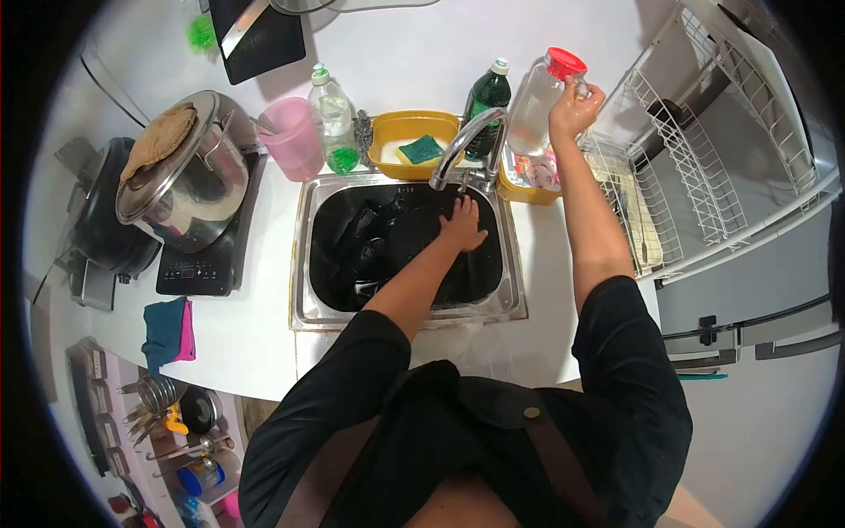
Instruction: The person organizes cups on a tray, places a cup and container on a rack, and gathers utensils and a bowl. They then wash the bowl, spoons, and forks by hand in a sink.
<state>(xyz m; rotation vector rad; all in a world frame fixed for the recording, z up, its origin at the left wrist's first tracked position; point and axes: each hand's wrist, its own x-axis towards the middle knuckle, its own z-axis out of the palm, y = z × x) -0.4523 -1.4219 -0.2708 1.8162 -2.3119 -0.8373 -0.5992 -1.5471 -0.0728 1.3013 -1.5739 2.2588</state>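
Observation:
My right hand (572,114) is wrapped round the handle of a clear pitcher (530,119) with a red lid (565,62). The pitcher is at the back of the counter, right of the faucet (458,151), beside a yellow container (526,192). My left hand (463,227) is over the sink (304,304), its fingers spread near the water below the spout. It holds nothing. Dark, wet items (374,246) lie in the black sink bowl, too dark to make out.
Behind the sink stand a pink pitcher (292,141), a clear soap bottle (332,114), a dark green bottle (487,106) and a yellow tub (387,158) with a sponge (422,150). A large pot (198,189) sits on an induction cooker (198,273) at left. At right is a white dish rack (695,167).

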